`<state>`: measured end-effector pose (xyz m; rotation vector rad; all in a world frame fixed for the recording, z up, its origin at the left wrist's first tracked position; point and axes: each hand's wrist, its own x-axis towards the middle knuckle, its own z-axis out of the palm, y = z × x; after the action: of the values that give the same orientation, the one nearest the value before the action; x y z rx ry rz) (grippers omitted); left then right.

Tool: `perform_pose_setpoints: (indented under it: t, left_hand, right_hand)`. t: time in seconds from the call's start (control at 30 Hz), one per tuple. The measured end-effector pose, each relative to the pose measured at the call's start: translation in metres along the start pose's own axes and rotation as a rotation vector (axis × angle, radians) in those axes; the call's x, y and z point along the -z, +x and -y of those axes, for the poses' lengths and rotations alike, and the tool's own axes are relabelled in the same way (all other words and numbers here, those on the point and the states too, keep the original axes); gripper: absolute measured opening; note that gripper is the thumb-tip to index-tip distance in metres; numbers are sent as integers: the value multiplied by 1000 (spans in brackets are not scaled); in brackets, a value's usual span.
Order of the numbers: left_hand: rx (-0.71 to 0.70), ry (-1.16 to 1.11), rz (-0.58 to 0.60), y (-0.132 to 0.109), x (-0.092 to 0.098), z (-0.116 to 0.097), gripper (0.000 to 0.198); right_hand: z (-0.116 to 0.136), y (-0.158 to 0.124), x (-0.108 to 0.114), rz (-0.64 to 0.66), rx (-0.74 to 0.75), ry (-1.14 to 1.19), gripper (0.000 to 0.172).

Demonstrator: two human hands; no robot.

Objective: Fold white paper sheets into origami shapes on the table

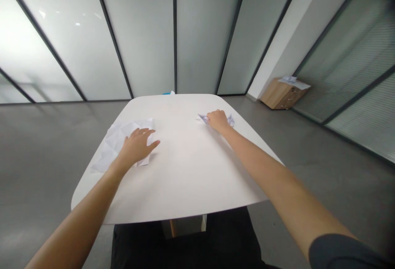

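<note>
On the left of the white table lies a creased sheet of white paper, spread out with fold lines across it. My left hand is over its right part, fingers stretched and thumb apart; whether it touches the sheet I cannot tell. Toward the back right, my right hand is closed around a crumpled piece of white paper, whose pointed ends stick out on both sides of the fist. The middle of that paper is hidden by the fingers.
A small blue and white item shows at the table's far edge. A wooden cabinet with papers on top stands on the floor at the right, by a white pillar. Frosted glass panels run behind the table.
</note>
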<state>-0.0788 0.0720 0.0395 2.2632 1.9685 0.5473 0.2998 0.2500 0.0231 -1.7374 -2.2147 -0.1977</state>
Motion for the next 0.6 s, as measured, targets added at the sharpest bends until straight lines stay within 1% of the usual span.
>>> perform_pose_setpoints:
  t: [0.03, 0.07, 0.1, 0.13, 0.17, 0.23, 0.27, 0.33, 0.4, 0.5, 0.6]
  left_hand:
    - [-85, -74, -3, 8, -2, -13, 51]
    - [-132, -159, -8, 16, -6, -27, 44]
    - [-141, -248, -11, 23, -11, -39, 40]
    - [-131, -346, -7, 29, -17, -51, 40]
    - [-103, -435, -5, 34, -23, -60, 44]
    - [-23, -617, -26, 41, -38, -73, 54]
    - [12, -743, -18, 44, -45, -76, 55]
    - [53, -989, 40, 45, -58, -78, 52]
    - [68, -1165, 91, 44, -66, -77, 49]
    - [83, -1277, 105, 39, -72, -74, 51]
    - [77, -1285, 84, 34, -74, -74, 48]
  right_hand:
    - [5, -2, 1, -12, -6, 12, 11]
    - [13, -4, 2, -27, -16, 51, 13]
    - [21, -7, 4, -36, -24, 119, 14]
    - [30, -10, 6, -37, -31, 219, 14]
    - [40, -15, 8, -29, -38, 352, 15]
    - [62, -28, 12, 17, -45, 665, 20]
    - [72, -37, 13, 41, -53, 837, 22]
    - [92, -54, 13, 157, -49, 1155, 26]
    - [107, -69, 11, 206, -71, 1337, 30]
    - [117, -81, 7, 218, -73, 1405, 30]
    - [116, -86, 4, 189, -52, 1371, 25]
